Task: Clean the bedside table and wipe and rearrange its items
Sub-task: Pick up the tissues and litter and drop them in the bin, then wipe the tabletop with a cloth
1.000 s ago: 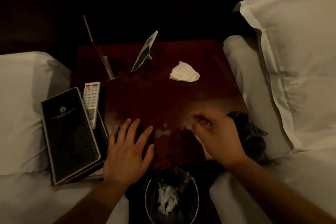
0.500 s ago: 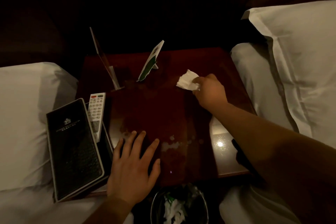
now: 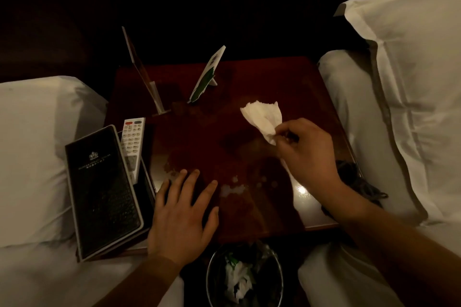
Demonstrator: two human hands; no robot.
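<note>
Glossy dark-red wooden bedside surface [image 3: 249, 82] fills the middle of the frame; the right hand [image 3: 309, 154] pinches a crumpled white paper tissue [image 3: 263, 117] right of centre, while the left hand [image 3: 182, 217] lies flat, fingers spread, at its lower edge beside a black leather folder [image 3: 104, 194]

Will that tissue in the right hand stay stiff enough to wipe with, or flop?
Likely floppy: the tissue is creased and shapeless beyond the right hand's pinch. Probably light, being thin paper. It may tear if the pale smears are wet.
</note>
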